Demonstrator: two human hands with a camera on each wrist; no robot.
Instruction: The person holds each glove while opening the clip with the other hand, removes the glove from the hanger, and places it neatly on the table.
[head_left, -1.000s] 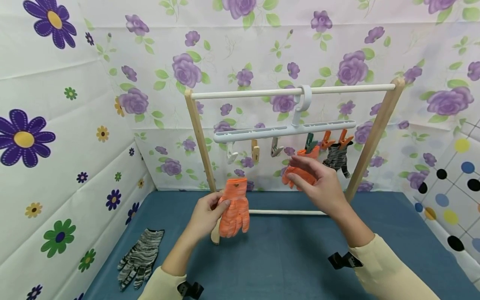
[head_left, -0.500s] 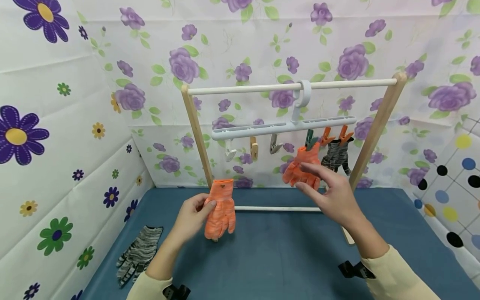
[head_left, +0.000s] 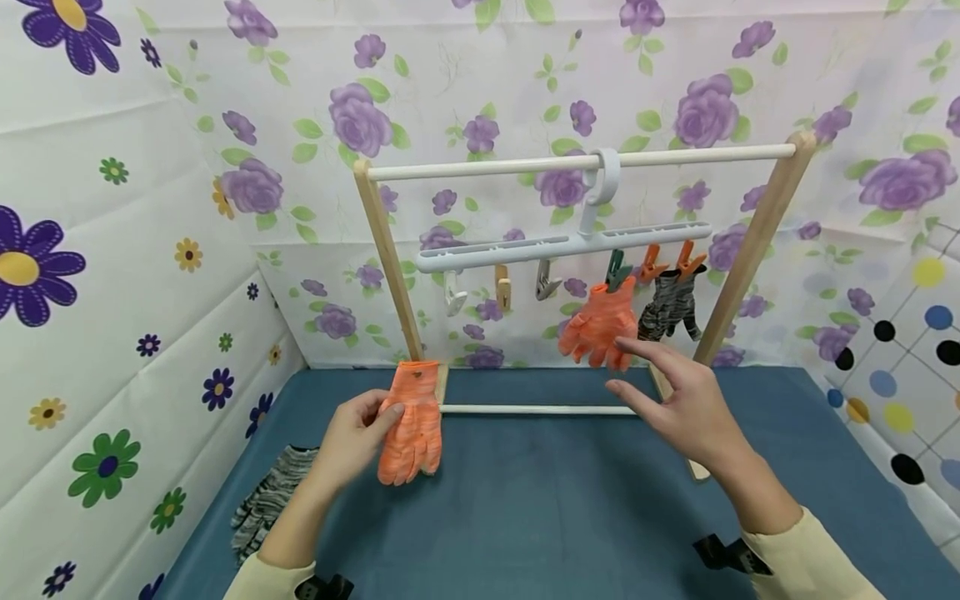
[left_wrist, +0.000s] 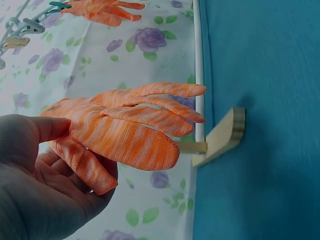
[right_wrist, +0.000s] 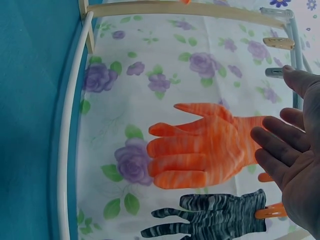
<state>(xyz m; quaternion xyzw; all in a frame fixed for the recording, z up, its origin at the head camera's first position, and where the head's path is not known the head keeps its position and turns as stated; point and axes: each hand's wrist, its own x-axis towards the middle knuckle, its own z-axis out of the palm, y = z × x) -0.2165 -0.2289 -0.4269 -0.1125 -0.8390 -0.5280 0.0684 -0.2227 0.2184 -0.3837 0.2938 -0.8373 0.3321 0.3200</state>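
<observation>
My left hand (head_left: 351, 442) pinches an orange knitted glove (head_left: 414, 425) between thumb and fingers, its cuff up and its fingers hanging down. The left wrist view shows the thumb pressed on the held orange glove (left_wrist: 125, 125). My right hand (head_left: 686, 408) is held in the air with its fingers apart and nothing in them. Just behind its fingertips hangs a second orange glove (head_left: 600, 325), clipped by a dark green clothespin (head_left: 617, 271). To the right, a black-and-grey glove (head_left: 670, 308) hangs from an orange clothespin (head_left: 688, 260).
A white hanger bar (head_left: 517, 252) hooks over the rack's top rod (head_left: 480, 168). White, wooden (head_left: 502, 288) and grey (head_left: 546, 281) clothespins hang along its left half. Another black-and-grey glove (head_left: 270, 500) lies on the blue table at left, partly behind my left forearm. Wooden posts (head_left: 388, 258) flank the hanger.
My left hand has moved left and slightly down with the orange glove. My right hand has drawn right and down, away from the hanging orange glove, which is now more fully visible.
</observation>
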